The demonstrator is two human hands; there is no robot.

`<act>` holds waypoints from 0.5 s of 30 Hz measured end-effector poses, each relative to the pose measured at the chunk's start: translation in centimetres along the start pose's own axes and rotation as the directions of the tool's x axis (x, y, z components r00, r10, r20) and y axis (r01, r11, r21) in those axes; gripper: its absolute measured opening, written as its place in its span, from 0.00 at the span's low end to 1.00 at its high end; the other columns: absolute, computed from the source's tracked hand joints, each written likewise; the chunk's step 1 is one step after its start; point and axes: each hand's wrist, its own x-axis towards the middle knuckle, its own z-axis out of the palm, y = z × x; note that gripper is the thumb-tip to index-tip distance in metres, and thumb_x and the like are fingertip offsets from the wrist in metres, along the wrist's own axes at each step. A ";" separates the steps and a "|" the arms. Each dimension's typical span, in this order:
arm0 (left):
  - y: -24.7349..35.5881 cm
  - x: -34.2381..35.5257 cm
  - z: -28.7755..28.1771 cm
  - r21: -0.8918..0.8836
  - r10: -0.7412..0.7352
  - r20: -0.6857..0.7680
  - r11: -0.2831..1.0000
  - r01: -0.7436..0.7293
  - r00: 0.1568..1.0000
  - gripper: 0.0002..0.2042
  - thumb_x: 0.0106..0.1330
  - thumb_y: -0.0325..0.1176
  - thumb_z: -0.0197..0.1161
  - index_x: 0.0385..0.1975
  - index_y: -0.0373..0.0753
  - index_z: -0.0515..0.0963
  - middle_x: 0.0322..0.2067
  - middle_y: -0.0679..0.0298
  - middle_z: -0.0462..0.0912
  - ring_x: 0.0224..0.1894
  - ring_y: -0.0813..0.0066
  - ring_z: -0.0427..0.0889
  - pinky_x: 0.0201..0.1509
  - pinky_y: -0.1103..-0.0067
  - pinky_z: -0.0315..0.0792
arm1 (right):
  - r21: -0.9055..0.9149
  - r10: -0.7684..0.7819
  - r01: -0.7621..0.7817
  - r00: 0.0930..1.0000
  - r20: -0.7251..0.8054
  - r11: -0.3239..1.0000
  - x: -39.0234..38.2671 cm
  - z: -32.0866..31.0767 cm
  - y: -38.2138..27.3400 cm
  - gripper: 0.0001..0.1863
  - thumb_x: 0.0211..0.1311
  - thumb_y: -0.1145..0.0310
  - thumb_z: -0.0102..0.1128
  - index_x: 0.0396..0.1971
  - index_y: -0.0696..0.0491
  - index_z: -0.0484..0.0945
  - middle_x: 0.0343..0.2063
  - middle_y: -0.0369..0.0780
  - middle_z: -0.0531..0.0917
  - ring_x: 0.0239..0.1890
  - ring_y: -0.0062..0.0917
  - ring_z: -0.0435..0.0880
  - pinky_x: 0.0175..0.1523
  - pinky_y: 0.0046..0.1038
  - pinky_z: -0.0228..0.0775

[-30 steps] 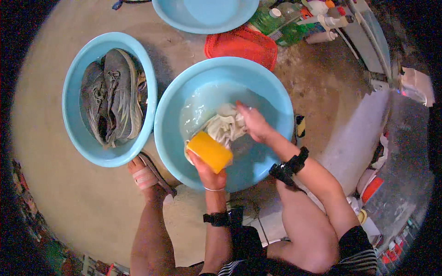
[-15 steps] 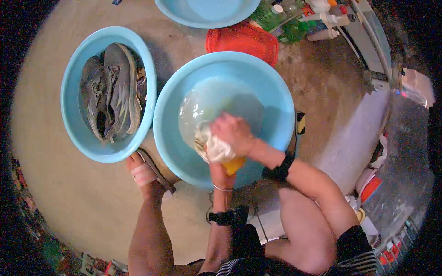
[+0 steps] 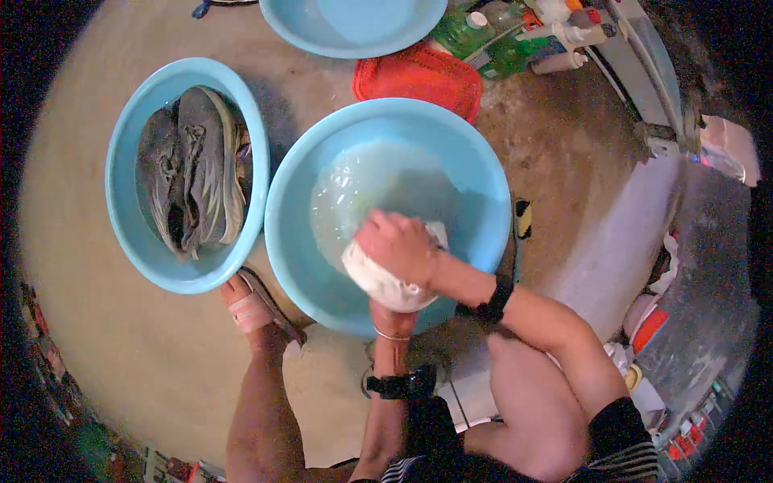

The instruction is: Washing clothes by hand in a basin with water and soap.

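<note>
A wide blue basin [image 3: 386,109] of cloudy water is in front of me. Over it, my right hand [image 3: 396,245] lies on a bunched white cloth [image 3: 380,282], fingers curled into the fabric. Underneath, my left hand [image 3: 390,320] rises from below with its fingers hidden by the cloth, so what it holds is hidden.
An oval basin [image 3: 129,225] holds dark sneakers [image 3: 197,177]. Behind are another blue basin [image 3: 290,28], a red plastic item [image 3: 419,76] and several bottles [image 3: 531,56]. My sandalled foot [image 3: 250,310] is at lower left; a pale ledge [image 3: 604,225] runs along the right.
My right hand has come leftward and down over the cloth, which now covers my left hand. The yellow block seen earlier in my left hand is out of sight.
</note>
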 end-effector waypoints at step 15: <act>3.9 0.9 1.1 -0.092 0.095 0.075 0.992 -0.088 0.993 0.25 0.68 0.56 0.34 0.54 0.46 0.64 0.44 0.66 0.74 0.45 0.68 0.76 0.47 0.67 0.73 | 0.966 0.001 0.091 0.996 -0.094 0.242 -1.8 -16.6 -0.7 0.12 0.54 0.73 0.53 0.38 0.51 0.80 0.52 0.48 0.67 0.56 0.33 0.67 0.59 0.36 0.59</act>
